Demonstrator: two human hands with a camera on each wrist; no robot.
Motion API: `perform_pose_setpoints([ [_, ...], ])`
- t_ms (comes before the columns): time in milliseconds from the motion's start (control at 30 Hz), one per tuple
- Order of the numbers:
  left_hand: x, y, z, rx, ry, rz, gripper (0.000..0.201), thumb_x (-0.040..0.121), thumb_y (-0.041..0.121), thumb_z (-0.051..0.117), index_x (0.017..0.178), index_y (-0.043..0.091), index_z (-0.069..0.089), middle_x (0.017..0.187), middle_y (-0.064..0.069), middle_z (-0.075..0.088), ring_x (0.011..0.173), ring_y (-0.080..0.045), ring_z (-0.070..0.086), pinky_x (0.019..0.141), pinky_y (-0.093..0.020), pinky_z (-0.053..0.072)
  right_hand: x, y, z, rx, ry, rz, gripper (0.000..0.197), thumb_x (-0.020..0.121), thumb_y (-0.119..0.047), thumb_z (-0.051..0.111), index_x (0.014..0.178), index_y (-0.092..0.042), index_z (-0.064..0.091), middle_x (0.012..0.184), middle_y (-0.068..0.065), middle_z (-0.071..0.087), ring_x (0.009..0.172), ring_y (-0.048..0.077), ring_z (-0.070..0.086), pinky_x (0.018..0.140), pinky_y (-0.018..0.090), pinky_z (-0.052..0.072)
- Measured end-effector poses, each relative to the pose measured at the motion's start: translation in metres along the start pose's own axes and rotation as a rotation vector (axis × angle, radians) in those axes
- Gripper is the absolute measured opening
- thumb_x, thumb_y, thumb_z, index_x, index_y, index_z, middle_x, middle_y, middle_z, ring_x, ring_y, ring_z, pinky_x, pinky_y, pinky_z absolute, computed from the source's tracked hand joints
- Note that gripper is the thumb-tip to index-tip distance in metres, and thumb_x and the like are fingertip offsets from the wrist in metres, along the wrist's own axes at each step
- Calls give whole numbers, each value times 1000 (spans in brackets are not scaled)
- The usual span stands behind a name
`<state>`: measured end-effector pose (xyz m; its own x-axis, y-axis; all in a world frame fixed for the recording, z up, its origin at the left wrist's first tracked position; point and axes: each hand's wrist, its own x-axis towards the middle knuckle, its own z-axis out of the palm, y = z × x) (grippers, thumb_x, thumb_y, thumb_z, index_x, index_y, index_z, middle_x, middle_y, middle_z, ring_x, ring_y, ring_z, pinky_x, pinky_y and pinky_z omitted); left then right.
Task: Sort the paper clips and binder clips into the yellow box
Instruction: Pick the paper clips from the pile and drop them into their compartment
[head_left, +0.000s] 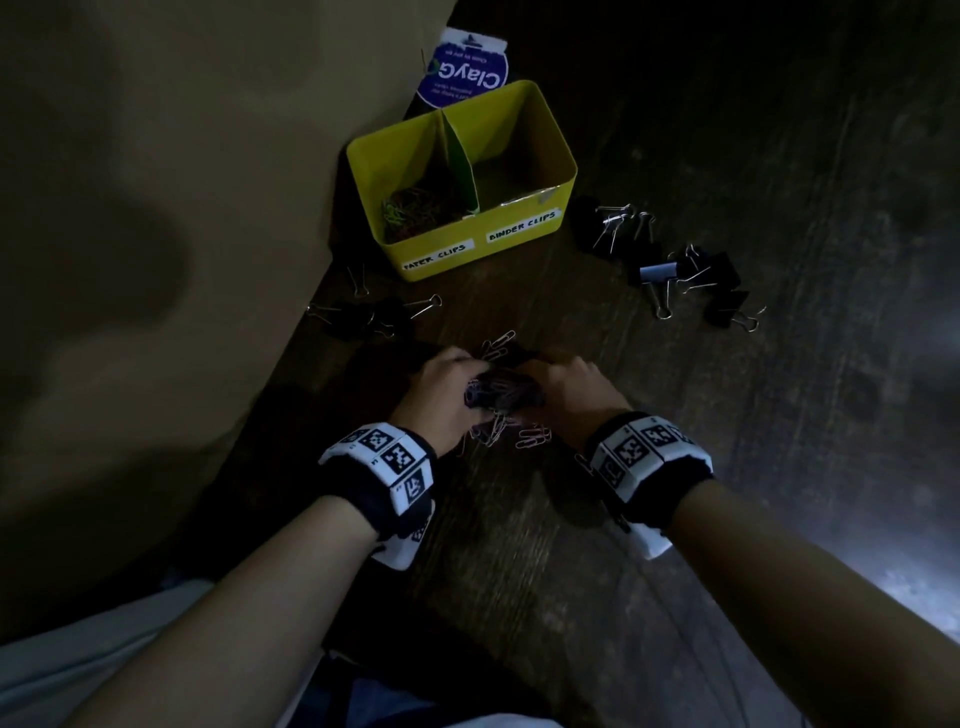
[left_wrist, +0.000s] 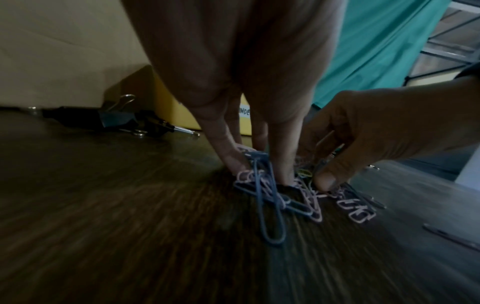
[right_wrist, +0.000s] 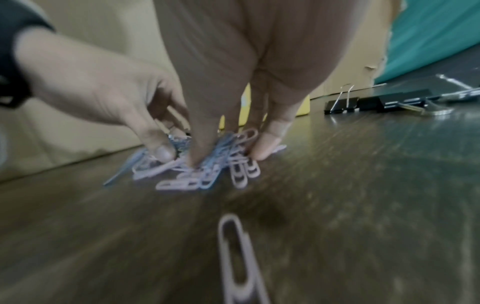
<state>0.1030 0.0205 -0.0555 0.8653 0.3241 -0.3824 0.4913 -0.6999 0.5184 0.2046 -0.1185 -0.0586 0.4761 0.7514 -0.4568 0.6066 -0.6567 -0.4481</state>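
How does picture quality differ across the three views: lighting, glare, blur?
Head view: dim, with pale glare on the table at right; yellow box labels stay legible. Left wrist view: table streaked by blur, paper clips under the hands fairly sharp. Right wrist view: brighter but softest; the nearest clip is badly blurred.

1. One yellow rectangular box (head_left: 511, 244) with two compartments and two white handwritten labels.
2. Black metal binder clips with silver wire handles: two groups on the dark wooden bench (head_left: 597, 519), one right of the box (head_left: 670, 260), one to its left (head_left: 374, 314); too overlapped and dim for an exact count.
3. Coloured wire paper clips: one heap between two hands (head_left: 501, 395), one heap in the box (head_left: 415, 205); uncountable.
4. One purple round-labelled packet (head_left: 462, 70).
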Motion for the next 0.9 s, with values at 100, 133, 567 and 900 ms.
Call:
perform_pose_setpoints([
  [100, 1, -4, -4, -130, 54, -25, 46, 76, 9, 74, 120, 10, 61, 119, -7, 61, 101, -16, 59, 87, -24, 48, -2, -1, -8, 28, 32, -5, 35, 85, -25, 64, 119, -17, 61, 115, 9, 63, 106, 25, 60, 92, 32, 46],
  [133, 1, -5, -5, -160, 74, -53, 42, 78, 9, 72, 119, 10, 63, 115, -6, 64, 96, -14, 60, 83, -21, 48, -2, 0, -11, 43, 36, -1, 31, 86, -22, 63, 117, -16, 62, 112, 8, 65, 104, 24, 61, 91, 32, 46],
  [567, -2, -23, -30, -773, 178, -102, 29, 74, -7, 70, 97, 11, 69, 96, -5, 70, 81, -3, 68, 79, -21, 55, -11, 27, -20, 461, 263, 49, 19, 78, -16, 73, 96, -20, 73, 83, -12, 68, 64, -12, 58, 63, -4, 39],
  [900, 17, -2, -113, -1124, 179, 81, 23, 72, 2, 67, 95, 4, 69, 92, -4, 74, 87, -17, 70, 78, -25, 57, -20, 6, -43, 995, 473, -10, 17, 74, -12, 73, 91, -8, 72, 85, 3, 73, 68, 13, 70, 66, 24, 58],
])
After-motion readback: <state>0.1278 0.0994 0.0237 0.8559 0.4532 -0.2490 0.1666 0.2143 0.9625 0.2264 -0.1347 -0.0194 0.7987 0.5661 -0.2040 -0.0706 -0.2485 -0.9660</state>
